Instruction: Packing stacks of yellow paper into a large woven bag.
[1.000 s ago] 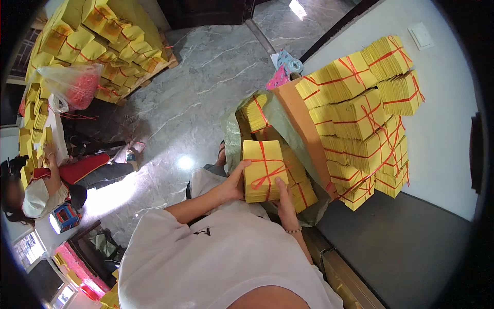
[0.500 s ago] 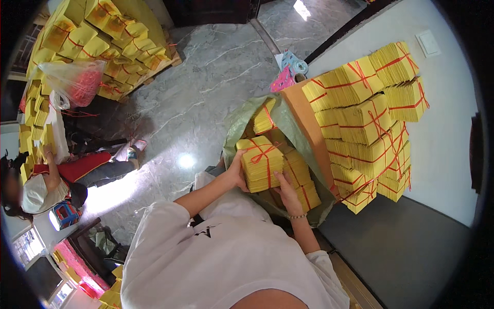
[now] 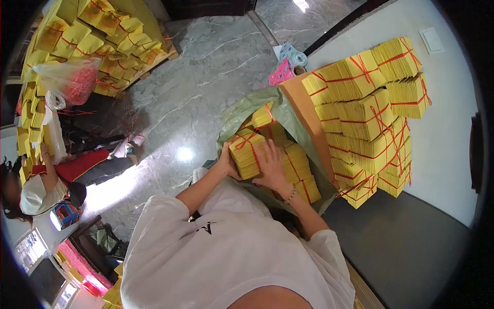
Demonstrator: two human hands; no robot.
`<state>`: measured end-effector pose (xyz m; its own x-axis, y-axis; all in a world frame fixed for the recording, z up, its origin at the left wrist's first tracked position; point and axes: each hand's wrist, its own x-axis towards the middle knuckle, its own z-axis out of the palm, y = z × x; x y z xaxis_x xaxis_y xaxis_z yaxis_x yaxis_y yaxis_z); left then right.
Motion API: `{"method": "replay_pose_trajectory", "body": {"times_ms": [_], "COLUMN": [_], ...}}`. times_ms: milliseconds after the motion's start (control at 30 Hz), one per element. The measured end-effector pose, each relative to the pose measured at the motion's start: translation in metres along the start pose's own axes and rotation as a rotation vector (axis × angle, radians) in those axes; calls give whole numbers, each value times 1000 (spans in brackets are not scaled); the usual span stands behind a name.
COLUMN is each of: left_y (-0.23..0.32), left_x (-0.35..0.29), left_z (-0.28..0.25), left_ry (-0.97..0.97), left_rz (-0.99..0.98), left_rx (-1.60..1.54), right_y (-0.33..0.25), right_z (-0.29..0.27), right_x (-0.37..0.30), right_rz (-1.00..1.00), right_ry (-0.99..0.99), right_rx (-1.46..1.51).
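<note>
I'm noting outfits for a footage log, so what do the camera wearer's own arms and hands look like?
The left hand and right hand are ungloved. Loose, plain white fabric sleeves end near the elbows. A thin bracelet of small round beads circles the right wrist; none shows on the left.

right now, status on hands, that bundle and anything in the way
Left hand against yellow bundle's left side; right hand on its right, fingers spread. Bundle red-tied, at green sack's mouth. Other bundles crowd alongside.
</note>
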<state>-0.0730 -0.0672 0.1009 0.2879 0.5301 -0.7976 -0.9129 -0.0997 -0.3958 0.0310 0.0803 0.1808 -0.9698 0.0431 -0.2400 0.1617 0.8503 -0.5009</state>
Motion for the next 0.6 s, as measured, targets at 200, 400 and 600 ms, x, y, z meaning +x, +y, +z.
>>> {"method": "replay_pose_trajectory", "body": {"times_ms": [200,400,600], "left_y": [23,32,28], "left_x": [19,12,16], "left_z": [1,-4,-32], "left_ry": [84,144,-69], "left_rz": [32,25,397], "left_rx": [135,199,182], "right_y": [11,8,23], "right_z": [25,33,62], "right_x": [49,59,66], "right_rz": [-261,-268,-376], "right_ry": [-112,-198,30], "right_rx": [-355,-374,-494]}}
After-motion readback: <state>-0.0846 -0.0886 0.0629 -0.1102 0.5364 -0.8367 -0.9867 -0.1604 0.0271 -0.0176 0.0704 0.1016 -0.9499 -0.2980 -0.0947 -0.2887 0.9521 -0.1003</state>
